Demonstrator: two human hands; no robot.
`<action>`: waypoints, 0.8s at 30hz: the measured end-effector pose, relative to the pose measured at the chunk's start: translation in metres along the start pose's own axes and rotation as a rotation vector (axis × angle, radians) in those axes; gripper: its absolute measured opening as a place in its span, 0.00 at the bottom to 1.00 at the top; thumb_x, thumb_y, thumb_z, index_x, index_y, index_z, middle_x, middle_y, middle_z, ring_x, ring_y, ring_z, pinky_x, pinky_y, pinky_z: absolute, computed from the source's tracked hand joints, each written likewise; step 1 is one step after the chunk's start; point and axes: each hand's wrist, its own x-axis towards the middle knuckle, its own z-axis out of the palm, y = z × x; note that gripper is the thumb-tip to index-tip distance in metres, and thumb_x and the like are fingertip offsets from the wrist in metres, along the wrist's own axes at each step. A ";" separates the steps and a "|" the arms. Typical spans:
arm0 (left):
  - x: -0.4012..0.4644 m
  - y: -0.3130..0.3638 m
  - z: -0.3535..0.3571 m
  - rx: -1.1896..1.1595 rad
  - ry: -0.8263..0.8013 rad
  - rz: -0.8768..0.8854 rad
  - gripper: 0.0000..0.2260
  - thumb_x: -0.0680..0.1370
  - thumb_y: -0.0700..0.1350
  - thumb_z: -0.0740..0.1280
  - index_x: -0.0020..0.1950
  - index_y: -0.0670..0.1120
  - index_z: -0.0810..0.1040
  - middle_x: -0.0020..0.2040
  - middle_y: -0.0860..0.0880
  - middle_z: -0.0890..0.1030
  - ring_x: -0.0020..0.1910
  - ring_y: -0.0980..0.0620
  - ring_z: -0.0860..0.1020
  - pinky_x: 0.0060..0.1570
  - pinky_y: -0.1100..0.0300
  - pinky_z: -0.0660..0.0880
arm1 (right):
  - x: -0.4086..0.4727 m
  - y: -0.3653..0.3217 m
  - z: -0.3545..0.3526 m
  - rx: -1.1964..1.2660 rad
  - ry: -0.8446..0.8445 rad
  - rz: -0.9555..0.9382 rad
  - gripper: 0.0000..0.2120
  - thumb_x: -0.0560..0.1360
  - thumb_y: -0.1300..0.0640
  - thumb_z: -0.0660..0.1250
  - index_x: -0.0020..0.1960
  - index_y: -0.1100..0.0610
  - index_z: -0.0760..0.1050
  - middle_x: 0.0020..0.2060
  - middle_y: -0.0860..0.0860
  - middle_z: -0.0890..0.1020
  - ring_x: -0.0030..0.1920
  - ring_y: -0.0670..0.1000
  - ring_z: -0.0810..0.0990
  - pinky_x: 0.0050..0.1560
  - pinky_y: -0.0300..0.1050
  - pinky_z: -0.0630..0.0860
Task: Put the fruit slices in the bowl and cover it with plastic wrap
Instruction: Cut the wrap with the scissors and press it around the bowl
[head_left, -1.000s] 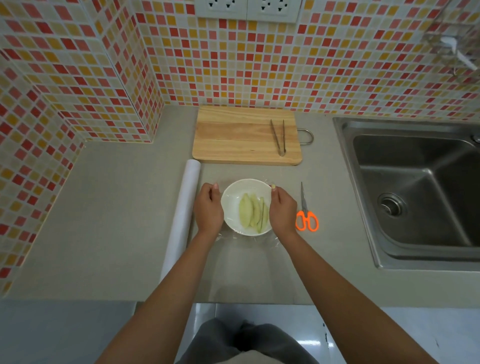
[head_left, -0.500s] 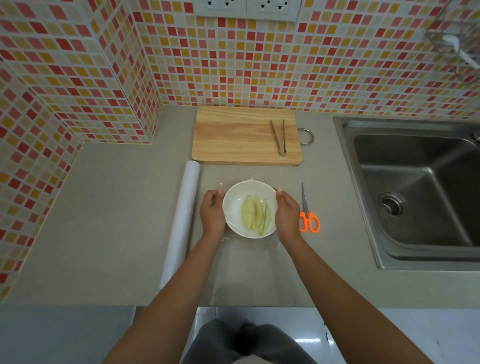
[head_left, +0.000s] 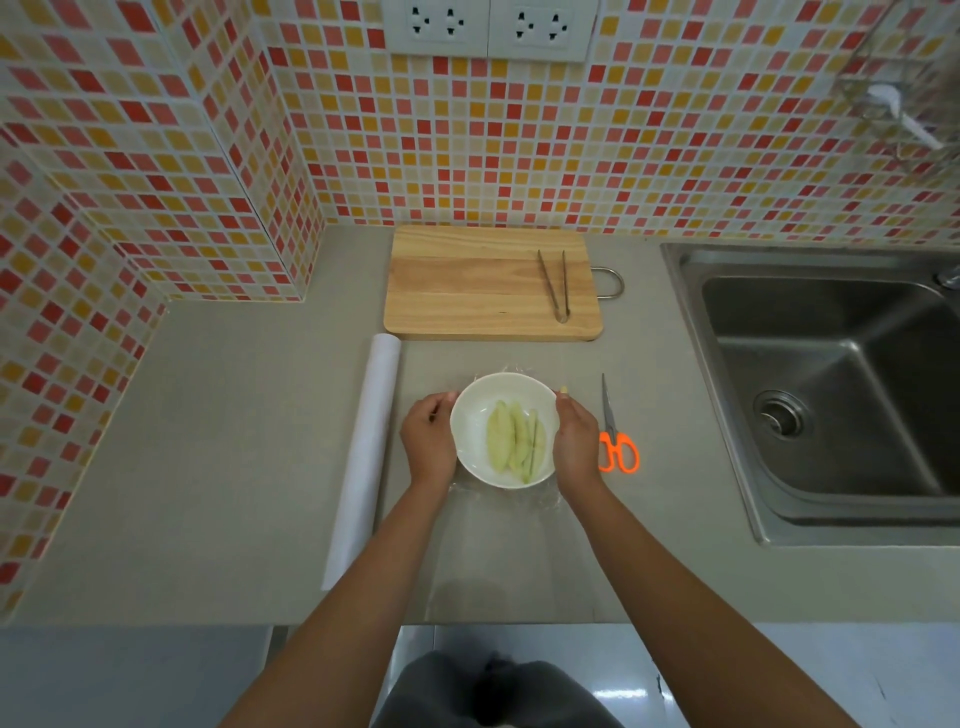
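A grey kitchen counter (head_left: 234, 457) runs along walls of small red, orange and cream mosaic tiles (head_left: 156, 171), with a pair of white sockets (head_left: 488, 26) high on the back wall and a steel sink (head_left: 831, 395) sunk in at the right. Near the front edge stands the white bowl (head_left: 470, 431), and in it lie several pale yellow-green fruit slices (head_left: 514, 441), side by side and running roughly front to back. The bowl sits between the two hands: the left hand (head_left: 428, 441) cups its left side with the fingers curled against the rim, and the right hand (head_left: 576, 441) lies along its right side, fingers bent round the wall. Clear plastic wrap (head_left: 524, 496) (hard to make out against the grey) shows as crinkled film around the bowl's foot at the near side and again at the far rim; whether each hand pinches the film or only presses the bowl I cannot tell. A long white roll (head_left: 363, 457) lies to the left of the left hand, apart from it. Orange-handled scissors (head_left: 615, 436) lie just beside the right hand, blades pointing away. Behind the bowl is a wooden cutting board (head_left: 478, 283) with metal tongs (head_left: 556, 286) lying on its right part.
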 end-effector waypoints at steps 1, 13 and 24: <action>0.000 0.000 0.000 0.005 0.000 0.009 0.07 0.77 0.41 0.66 0.48 0.42 0.84 0.47 0.43 0.84 0.44 0.51 0.80 0.45 0.60 0.75 | -0.001 -0.001 0.000 -0.001 0.003 -0.001 0.17 0.81 0.60 0.55 0.50 0.75 0.72 0.37 0.55 0.72 0.38 0.50 0.69 0.38 0.38 0.69; -0.002 0.011 0.001 -0.060 -0.038 -0.093 0.06 0.75 0.38 0.68 0.46 0.44 0.84 0.45 0.49 0.84 0.45 0.52 0.81 0.45 0.62 0.77 | -0.005 -0.002 0.001 -0.008 0.039 0.002 0.17 0.81 0.60 0.56 0.49 0.76 0.73 0.38 0.57 0.72 0.41 0.52 0.69 0.43 0.44 0.67; -0.002 0.002 -0.008 0.191 -0.115 0.036 0.21 0.81 0.55 0.58 0.43 0.40 0.80 0.42 0.45 0.81 0.43 0.48 0.78 0.45 0.55 0.73 | -0.003 0.000 -0.002 0.082 0.045 0.082 0.15 0.80 0.61 0.56 0.49 0.68 0.78 0.39 0.56 0.78 0.43 0.52 0.75 0.46 0.45 0.71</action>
